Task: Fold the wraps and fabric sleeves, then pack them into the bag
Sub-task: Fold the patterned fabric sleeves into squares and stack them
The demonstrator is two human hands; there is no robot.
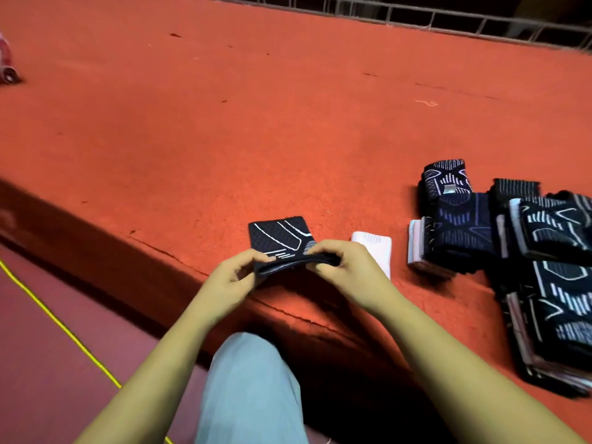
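A dark navy fabric sleeve (278,237) with white line patterns lies on the orange platform near its front edge. Its near end is lifted and doubled over. My left hand (229,280) pinches the left side of that folded edge, and my right hand (347,267) pinches the right side. Just right of my right hand lies a white wrap (378,248), partly hidden by my fingers. Further right sit stacks of folded dark patterned sleeves (461,225) and a larger pile (557,283). No bag is clearly visible.
The orange carpeted platform (256,123) stretches far back to a metal railing (448,20). Its front edge steps down to a maroon floor with a yellow cord (57,322). A pinkish object (6,62) sits at the far left. My knee in light trousers (253,379) is below.
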